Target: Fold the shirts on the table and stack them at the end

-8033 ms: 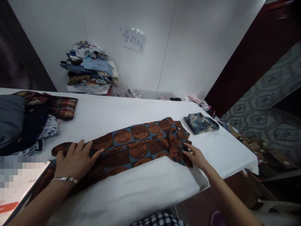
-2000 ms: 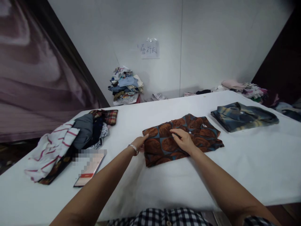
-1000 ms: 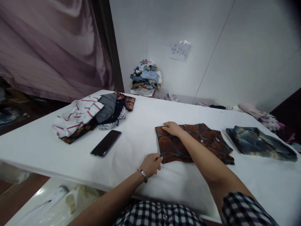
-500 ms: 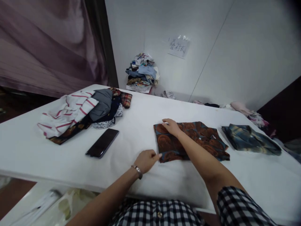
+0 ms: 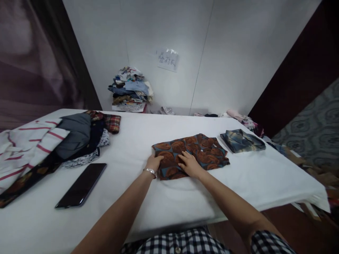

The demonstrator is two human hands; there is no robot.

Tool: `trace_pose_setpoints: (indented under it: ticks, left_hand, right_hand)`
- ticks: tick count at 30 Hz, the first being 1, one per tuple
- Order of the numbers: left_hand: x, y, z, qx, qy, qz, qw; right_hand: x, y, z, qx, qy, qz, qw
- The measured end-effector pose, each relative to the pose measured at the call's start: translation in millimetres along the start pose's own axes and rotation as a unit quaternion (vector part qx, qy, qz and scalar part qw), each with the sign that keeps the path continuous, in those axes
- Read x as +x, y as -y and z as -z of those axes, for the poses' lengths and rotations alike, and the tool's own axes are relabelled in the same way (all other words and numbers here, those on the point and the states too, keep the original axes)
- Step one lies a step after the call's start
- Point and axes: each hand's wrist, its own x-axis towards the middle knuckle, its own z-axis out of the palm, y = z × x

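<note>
A brown shirt with blue patches (image 5: 212, 151) lies folded flat on the white table. At its left edge is my left hand (image 5: 153, 163), with the thumb over the cloth and the other fingers mostly hidden at the edge; it appears to grip the shirt there. My right hand (image 5: 191, 165) rests on top of the shirt near its middle, fingers apart and laid on the cloth. Just beyond the shirt's right end lies a folded plaid shirt (image 5: 242, 141) in blue-grey and yellowish tones.
A black phone (image 5: 81, 185) lies on the table (image 5: 127, 197) to the left. Behind it is a loose heap of clothes, with a striped shirt (image 5: 31, 141) and a grey garment (image 5: 75, 135). A tall clothes pile (image 5: 131, 90) stands against the wall, below a paper sign (image 5: 168, 60).
The view has turned to the right. My left hand has moved onto the brown shirt's left edge, and my right hand has shifted from its far left part to nearer its middle.
</note>
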Motion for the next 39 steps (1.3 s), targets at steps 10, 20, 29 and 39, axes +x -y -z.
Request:
trace_pose_setpoints:
  ticks: [10, 20, 29, 39]
  left_hand:
    - [-31, 9, 79.7, 0.008, -0.073, 0.025, 0.997]
    - [-38, -60, -15.9, -0.040, 0.058, -0.036, 0.997]
    - [-20, -15, -68.4, 0.143, 0.048, -0.193, 0.970]
    - [-15, 12, -51.7, 0.527, 0.135, -0.303, 0.783]
  right_hand:
    - [1, 40, -24, 0.296, 0.008, 0.025, 0.955]
    - [0, 11, 16, 0.679, -0.031, -0.190, 0.709]
    - [-28, -34, 32, 0.702, -0.062, -0.256, 0.662]
    - [-29, -48, 17, 0.473, -0.157, -0.181, 0.848]
